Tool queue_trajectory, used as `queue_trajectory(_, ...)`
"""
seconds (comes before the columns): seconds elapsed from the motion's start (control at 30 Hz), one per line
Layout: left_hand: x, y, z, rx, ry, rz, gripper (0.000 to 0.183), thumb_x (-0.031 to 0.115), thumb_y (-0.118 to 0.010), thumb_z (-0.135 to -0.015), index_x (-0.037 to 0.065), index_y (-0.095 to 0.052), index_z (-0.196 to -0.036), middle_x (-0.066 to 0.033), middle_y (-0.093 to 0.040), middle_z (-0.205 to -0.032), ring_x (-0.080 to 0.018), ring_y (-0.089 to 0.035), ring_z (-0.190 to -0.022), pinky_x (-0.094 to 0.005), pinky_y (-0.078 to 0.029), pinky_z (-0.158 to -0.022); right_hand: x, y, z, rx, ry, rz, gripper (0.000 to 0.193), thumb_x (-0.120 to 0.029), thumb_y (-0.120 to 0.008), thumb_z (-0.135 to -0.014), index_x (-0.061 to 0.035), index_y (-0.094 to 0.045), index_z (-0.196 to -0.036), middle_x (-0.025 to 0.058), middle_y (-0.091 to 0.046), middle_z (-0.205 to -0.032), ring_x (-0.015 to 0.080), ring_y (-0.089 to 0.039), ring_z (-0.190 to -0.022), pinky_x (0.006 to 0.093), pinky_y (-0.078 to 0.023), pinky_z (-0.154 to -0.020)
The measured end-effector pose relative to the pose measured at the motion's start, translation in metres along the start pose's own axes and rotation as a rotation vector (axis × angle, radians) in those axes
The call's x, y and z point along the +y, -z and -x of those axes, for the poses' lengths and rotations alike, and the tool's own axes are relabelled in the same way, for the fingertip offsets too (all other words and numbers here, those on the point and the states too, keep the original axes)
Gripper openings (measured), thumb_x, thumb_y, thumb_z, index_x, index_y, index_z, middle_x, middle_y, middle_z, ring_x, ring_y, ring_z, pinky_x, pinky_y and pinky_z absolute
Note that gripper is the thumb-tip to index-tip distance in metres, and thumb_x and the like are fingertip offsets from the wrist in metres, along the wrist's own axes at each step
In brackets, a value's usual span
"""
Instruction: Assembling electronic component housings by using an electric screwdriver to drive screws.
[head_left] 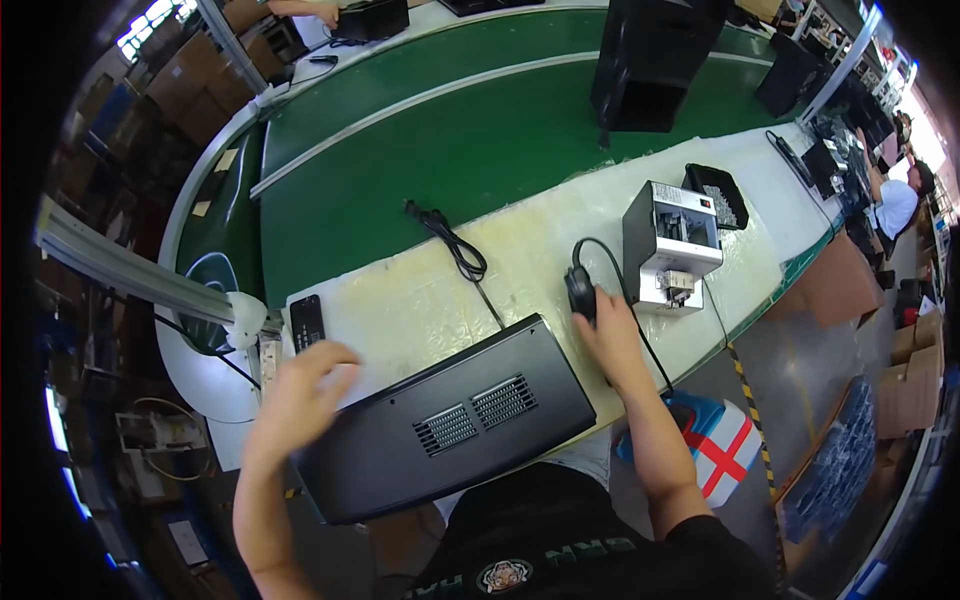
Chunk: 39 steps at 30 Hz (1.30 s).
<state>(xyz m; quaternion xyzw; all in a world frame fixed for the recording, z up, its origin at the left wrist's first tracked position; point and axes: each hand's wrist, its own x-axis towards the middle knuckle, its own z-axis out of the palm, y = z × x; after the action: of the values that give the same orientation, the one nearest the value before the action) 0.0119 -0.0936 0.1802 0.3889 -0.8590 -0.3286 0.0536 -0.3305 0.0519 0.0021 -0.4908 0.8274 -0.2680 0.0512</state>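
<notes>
A long black metal housing with two slotted vents lies at the table's near edge, in front of my body. My left hand hovers over its left end, thumb and forefinger apart, a little blurred, with nothing seen in it. To the right of the housing, my right hand grips a black electric screwdriver, whose cord loops back towards me. A coiled black power cable runs from behind the housing. Beyond my left hand lies a slim black remote control.
A silver and black screw feeder stands right of the screwdriver, beside a black tray of screws. A green conveyor belt carries a tall black speaker-like cabinet. A metal post crosses at left. People work farther off.
</notes>
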Motion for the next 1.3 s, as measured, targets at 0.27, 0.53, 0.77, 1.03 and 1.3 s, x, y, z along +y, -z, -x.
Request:
queue_trajectory(0.27,0.083,-0.075,-0.071,-0.261,-0.308,-0.081,0.069,0.043,-0.071,-0.078,0.000,-0.049,-0.126,-0.0270,-0.061,-0.107,-0.0395,-0.062,-0.095,-0.0422,-0.050,-0.083,0.055,0.123,0.060,0.444,-0.126,-1.356,0.049,-0.011,-0.063,-0.081,-0.0004,-0.046,-0.125,0.0122,-0.056,-0.110,0.0218,-0.059,-0.094,0.0377,-0.052,-0.079)
queue_trajectory(0.53,0.094,-0.074,-0.076,-0.287,-0.167,0.020,0.069,0.032,-0.077,-0.072,0.003,-0.048,-0.128,-0.0247,-0.065,-0.097,-0.0401,-0.064,-0.092,-0.0408,-0.051,-0.080,0.027,0.167,-0.010,0.975,0.303,-0.925,0.046,-0.001,-0.052,-0.087,0.0022,-0.034,-0.129,0.0162,-0.056,-0.102,0.0188,-0.059,-0.061,0.0337,-0.054,-0.051)
queue_trajectory(0.77,0.086,-0.070,-0.081,-0.310,-0.250,-0.021,0.071,0.037,-0.071,-0.079,0.001,-0.042,-0.133,-0.0268,-0.060,-0.112,-0.0430,-0.060,-0.098,-0.0436,-0.048,-0.085,0.029,0.129,-0.045,0.902,0.438,-0.725,0.053,-0.016,-0.054,-0.088,-0.0037,-0.022,-0.128,0.0191,-0.055,-0.103,0.0194,-0.057,-0.061,0.0327,-0.052,-0.058)
queue_trajectory(1.03,0.084,-0.079,-0.079,-0.314,-0.229,0.066,0.064,0.037,-0.066,-0.083,0.003,-0.045,-0.132,-0.0194,-0.056,-0.125,-0.0365,-0.059,-0.106,-0.0422,-0.047,-0.091,-0.070,0.179,-0.007,0.830,0.363,-0.745,0.055,-0.037,-0.052,-0.090,0.0005,-0.037,-0.127,0.0191,-0.059,-0.099,0.0184,-0.054,-0.058,0.0295,-0.048,-0.057)
queue_trajectory(1.3,0.072,-0.085,-0.074,-0.248,-0.256,0.132,0.062,0.034,-0.066,-0.082,0.002,-0.046,-0.132,-0.0175,-0.057,-0.125,-0.0354,-0.060,-0.105,-0.0420,-0.048,-0.088,-0.158,0.190,-0.018,0.561,0.473,-0.906,0.062,-0.048,-0.048,-0.091,0.0002,-0.040,-0.130,0.0174,-0.059,-0.087,0.0208,-0.053,-0.062,0.0327,-0.048,-0.056)
